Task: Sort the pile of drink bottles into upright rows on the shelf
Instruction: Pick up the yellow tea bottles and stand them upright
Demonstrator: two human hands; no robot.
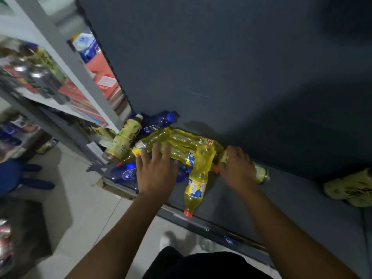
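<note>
left hand (pixel 157 172) spreading fingers over heaped yellow bottles (pixel 181 140), right hand (pixel 236 166) curling round pale green bottle (pixel 260 174), bottles lying on dark shelf (pixel 302 198)

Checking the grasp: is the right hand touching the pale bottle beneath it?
Touching. The head view shows the right hand curled round the pale bottle.

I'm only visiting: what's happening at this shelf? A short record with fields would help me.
place: dark shelf, bottles heaped at its left end
bottles: yellow bottles, blue bottles, a green-label bottle, all lying down
left hand: open, fingers spread over the yellow bottles
right hand: grips a pale bottle lying on its side
progress: nothing in the pile stands upright yet
</note>
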